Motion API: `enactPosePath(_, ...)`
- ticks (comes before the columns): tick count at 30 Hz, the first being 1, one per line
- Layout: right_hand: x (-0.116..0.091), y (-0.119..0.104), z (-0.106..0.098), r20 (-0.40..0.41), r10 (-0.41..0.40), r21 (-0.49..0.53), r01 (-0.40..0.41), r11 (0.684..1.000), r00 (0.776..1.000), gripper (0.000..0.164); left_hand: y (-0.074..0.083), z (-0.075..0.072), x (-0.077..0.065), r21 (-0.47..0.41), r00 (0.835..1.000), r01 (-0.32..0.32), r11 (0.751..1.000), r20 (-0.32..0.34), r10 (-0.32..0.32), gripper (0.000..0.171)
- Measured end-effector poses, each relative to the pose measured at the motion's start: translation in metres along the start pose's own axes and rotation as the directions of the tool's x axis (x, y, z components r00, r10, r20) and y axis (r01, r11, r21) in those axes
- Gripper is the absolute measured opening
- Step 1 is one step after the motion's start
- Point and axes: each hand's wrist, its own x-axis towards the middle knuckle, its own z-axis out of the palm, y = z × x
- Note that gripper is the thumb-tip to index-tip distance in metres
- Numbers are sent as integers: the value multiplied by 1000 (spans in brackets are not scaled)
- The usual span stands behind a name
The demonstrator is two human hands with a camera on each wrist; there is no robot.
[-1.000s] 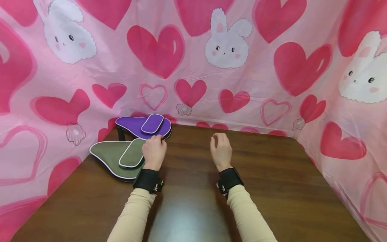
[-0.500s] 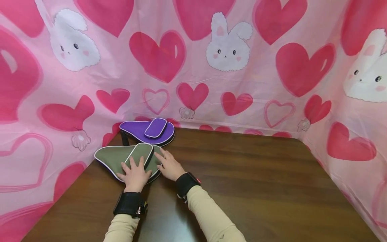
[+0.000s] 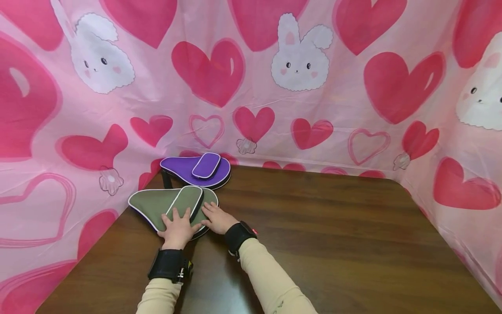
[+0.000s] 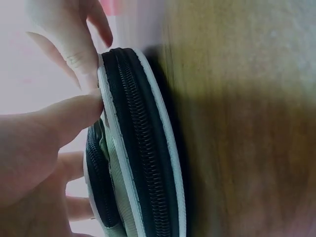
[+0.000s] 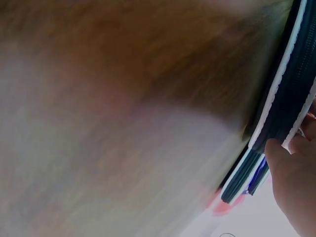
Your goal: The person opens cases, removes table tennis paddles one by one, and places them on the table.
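Note:
An olive-green table tennis paddle case [image 3: 150,203] with white piping and a raised front pocket [image 3: 184,200] lies flat at the table's left side. My left hand [image 3: 177,229] rests on its near edge and lower pocket, fingers spread. On the rounded right end lies my right hand [image 3: 219,218], fingers fairly straight. The left wrist view shows the case's black side zip [image 4: 143,148], with the left thumb [image 4: 79,113] at the upper piping. In the right wrist view, the right thumb [image 5: 279,158] touches the case's dark side.
Behind the green case lies a purple paddle case [image 3: 176,165] of the same shape, with a black strap [image 3: 167,179] hanging at its left. The brown wooden table [image 3: 313,226] extends to the right. A pink heart-and-bunny cloth [image 3: 262,87] surrounds its back and sides.
Both hands were apart above the table a second ago, then moved left and down onto the green case. Since half a second ago, the right hand has settled lower at its rounded end.

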Motion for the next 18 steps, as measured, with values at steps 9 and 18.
enactPosePath(9, -8, 7, -14, 58, -9, 129, 1, 992, 998, 51, 18, 3, -7, 76, 1000, 7, 997, -28, -5, 71)
enactPosePath(18, -20, 19, -26, 94, 47, 127, -58, 990, 995, 50, 38, 8, -11, 165, 1000, 11, 986, -28, -6, 71)
